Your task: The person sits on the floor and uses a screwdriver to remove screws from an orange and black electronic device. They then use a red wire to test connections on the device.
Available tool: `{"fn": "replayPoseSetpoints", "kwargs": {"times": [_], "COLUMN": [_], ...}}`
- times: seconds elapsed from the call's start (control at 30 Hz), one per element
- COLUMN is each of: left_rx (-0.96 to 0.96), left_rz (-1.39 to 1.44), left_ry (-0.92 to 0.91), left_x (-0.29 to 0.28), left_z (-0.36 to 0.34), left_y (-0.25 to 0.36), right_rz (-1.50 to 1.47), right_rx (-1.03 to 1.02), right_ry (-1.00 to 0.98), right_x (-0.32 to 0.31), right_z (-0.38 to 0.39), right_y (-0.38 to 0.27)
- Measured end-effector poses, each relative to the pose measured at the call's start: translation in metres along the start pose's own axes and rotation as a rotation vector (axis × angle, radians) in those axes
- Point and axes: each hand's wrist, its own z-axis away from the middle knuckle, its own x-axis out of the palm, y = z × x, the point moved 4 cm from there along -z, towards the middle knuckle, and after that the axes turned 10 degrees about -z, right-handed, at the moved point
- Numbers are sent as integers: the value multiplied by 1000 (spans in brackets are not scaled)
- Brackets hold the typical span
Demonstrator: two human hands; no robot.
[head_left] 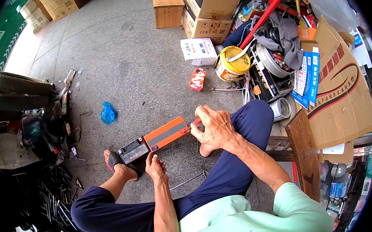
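Note:
An orange battery [163,135] with a grey stripe lies on the floor in front of me. End to end with it is a black battery [134,151] with a grey label, close to my left foot. My right hand [215,127] is closed around a red-handled tool [195,124] at the orange battery's right end; the fingers partly cover it. At the near corner of the orange battery, beside a blue spot, my left hand [156,167] has its fingers drawn together. What they pinch, if anything, is too small to make out.
A thin metal rod [187,181] lies between my legs. Ahead are a crumpled blue bag [108,113], a red box [198,79] and a yellow-lidded bucket [233,63]. Tyres [20,88] and scrap parts pile up at left; cardboard [343,89] and clutter stand at right.

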Motion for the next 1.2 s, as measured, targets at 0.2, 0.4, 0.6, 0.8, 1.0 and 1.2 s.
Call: {"fn": "replayPoseSetpoints", "kwargs": {"times": [0.2,0.4,0.6,0.8,1.0,1.2], "left_rx": [-2,-4,-14,-5,-15,-22], "left_rz": [5,-12,-15,1,1,4], "left_ry": [-20,-16,-9,-6,-11,-4], "left_x": [0,2,3,2,1,1], "left_z": [0,5,5,3,2,3], "left_y": [0,5,5,4,2,4], "right_rz": [16,12,-4,-8,-24,-11], "right_rx": [39,11,21,-45,-11,-42], "right_ry": [-23,-7,-23,-4,-7,2], "right_x": [7,0,7,0,6,0], "right_z": [2,-1,2,0,0,-1], "right_y": [6,-2,3,-5,3,-4]}}
